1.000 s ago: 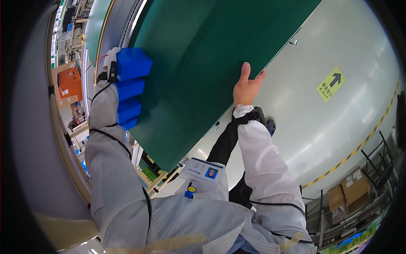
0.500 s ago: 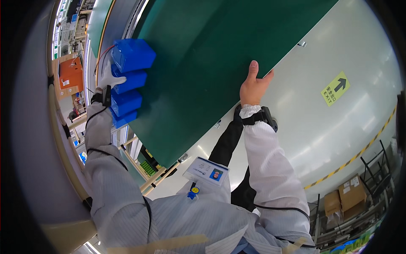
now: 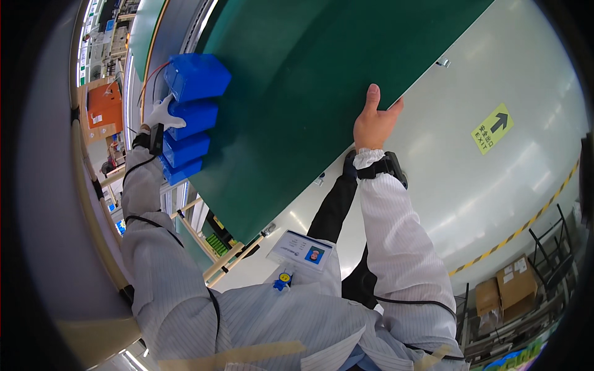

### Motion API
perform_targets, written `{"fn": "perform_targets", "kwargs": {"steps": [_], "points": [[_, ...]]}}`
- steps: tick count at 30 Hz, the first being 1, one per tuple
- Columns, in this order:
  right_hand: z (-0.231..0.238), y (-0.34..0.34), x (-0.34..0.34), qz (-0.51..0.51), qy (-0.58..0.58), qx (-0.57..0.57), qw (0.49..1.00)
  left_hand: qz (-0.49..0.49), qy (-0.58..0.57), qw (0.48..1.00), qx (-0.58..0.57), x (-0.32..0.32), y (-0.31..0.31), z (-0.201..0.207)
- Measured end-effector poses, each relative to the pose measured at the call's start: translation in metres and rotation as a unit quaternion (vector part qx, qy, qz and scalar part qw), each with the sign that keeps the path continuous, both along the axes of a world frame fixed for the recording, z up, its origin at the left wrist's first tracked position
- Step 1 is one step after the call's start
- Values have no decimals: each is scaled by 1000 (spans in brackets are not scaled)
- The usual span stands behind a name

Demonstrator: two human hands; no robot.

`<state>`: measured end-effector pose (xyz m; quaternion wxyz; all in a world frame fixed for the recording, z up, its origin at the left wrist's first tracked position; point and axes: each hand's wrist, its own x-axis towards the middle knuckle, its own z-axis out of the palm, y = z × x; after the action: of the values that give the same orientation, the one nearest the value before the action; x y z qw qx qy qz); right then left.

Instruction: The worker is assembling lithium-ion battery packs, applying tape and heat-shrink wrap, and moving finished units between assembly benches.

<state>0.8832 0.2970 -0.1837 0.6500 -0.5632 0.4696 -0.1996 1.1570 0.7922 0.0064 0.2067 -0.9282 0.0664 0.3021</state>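
Note:
Several blue-wrapped battery packs (image 3: 197, 77) stand in a row along the left part of a green-topped table (image 3: 297, 93), a red and a black wire trailing from the farthest one. My left hand (image 3: 162, 116), in a white glove, lies against the left side of the packs with thumb and fingers spread; part of its fingers is hidden. At the table's right edge is my bare right hand (image 3: 373, 127). Its thumb rests on the green top, while the fingers go over the edge and partly out of sight.
Beside the packs runs a long rail or line structure (image 3: 170, 43). An orange bin (image 3: 104, 106) stands at the far left. On the pale floor are a green arrow sign (image 3: 493, 128) and yellow-black tape (image 3: 516, 236); cardboard boxes (image 3: 516, 284) and metal racks lie at the lower right.
My left hand has slid slightly toward me along the packs. My right hand keeps its place on the table edge. The packs look the same, apart from a slight shift of the view.

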Motion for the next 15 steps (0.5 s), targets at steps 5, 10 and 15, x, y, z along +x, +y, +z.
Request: {"fn": "perform_targets", "kwargs": {"steps": [5, 10, 15], "points": [[-3, -2, -3, 11, 27, -8, 1000, 3, 10, 1000, 12, -9, -21, -5], [8, -4, 0, 26, 45, 29, 998, 26, -40, 999, -3, -31, -41, 6], [-17, -8, -10, 29, 11, -19, 999, 2, -287, 948, 139, -140, -162, -30]]}}
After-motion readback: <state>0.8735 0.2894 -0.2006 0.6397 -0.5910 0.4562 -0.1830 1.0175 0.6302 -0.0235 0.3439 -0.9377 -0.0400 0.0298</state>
